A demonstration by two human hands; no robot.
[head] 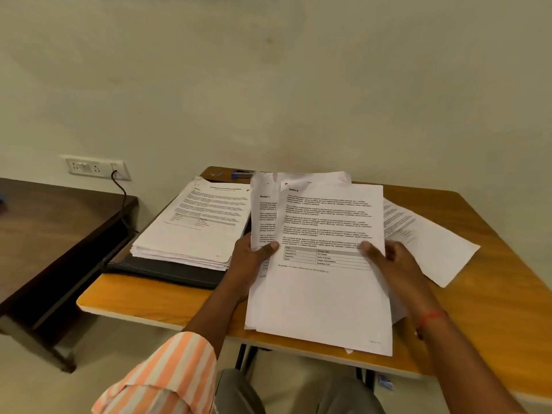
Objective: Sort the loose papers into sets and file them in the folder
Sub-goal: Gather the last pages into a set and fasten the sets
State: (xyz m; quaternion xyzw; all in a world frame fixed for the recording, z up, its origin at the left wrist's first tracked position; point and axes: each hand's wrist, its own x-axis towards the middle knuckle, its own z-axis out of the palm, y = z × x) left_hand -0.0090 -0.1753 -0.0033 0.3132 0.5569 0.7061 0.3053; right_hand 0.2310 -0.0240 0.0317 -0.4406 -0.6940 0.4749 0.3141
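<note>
I hold a sheaf of printed white papers (322, 294) up over the middle of the wooden table (493, 309). My left hand (254, 261) grips the sheaf's left edge, thumb on top. My right hand (391, 261) grips the right edge, thumb pressed on the front sheet. A thick stack of papers (194, 228) lies to the left on a black folder (167, 271). Loose sheets (430, 243) lie spread on the table to the right, partly hidden behind the sheaf.
A blue stapler (240, 174) sits at the table's far edge by the wall. A dark wooden table (44, 231) stands to the left. A wall socket (95, 167) with a black cable is behind it.
</note>
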